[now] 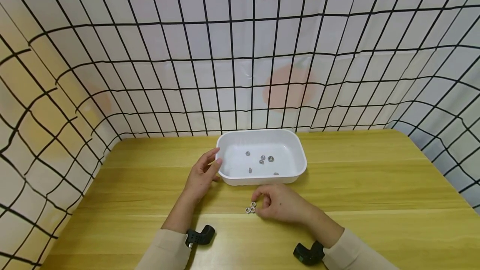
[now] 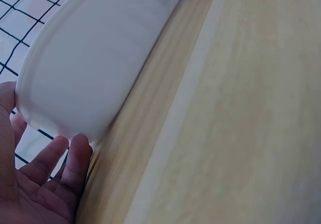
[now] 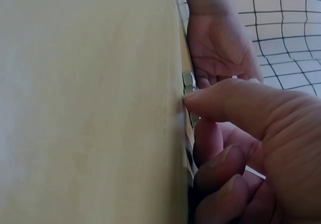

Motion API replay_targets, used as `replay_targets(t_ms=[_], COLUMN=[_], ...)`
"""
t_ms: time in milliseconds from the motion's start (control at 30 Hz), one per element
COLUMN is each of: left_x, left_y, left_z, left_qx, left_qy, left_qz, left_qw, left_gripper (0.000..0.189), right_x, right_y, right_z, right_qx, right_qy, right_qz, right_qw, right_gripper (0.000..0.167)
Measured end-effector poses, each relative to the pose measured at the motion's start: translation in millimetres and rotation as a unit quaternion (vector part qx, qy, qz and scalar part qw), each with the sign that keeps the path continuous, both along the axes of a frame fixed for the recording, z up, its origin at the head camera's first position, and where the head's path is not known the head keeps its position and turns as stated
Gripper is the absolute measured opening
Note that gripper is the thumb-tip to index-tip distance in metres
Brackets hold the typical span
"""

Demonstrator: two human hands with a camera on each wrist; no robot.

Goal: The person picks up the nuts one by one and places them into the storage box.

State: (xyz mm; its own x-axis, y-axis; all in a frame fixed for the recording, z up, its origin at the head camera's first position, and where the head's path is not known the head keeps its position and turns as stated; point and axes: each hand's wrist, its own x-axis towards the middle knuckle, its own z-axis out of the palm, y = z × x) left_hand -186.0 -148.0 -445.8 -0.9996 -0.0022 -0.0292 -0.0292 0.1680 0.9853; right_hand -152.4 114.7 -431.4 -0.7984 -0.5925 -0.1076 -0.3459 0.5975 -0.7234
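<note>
Nuts beside right hand; tray beyond, grid behind.

I can read no text, label, brand, number or sign anywhere: not on the white plastic tray, the metal nuts, the black wrist devices at my cuffs, or the wood-grain tabletop.
</note>
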Motion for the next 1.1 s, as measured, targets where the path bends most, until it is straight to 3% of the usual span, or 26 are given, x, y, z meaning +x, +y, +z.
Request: replay_targets(t_ms=[267, 1100], left_x=[-0.8, -0.6], left_y=[-0.4, 0.2], left_z=[-2.4, -1.7], left_qx=[0.004, 0.007], left_qy=[-0.003, 0.009], left_qz=[-0.001, -0.004], left_qw=[1.0, 0.9999], left_gripper=[0.047, 0.047], right_x=[2.8, 4.1], right_y=[-1.1, -1.4], right_z=[-2.8, 3.2], right_qx=[0.004, 0.006], right_qy=[0.018, 0.04], right_qz=[-0.009, -0.006], right_qw=[0.9998, 0.9992], right_gripper=[0.013, 0.008])
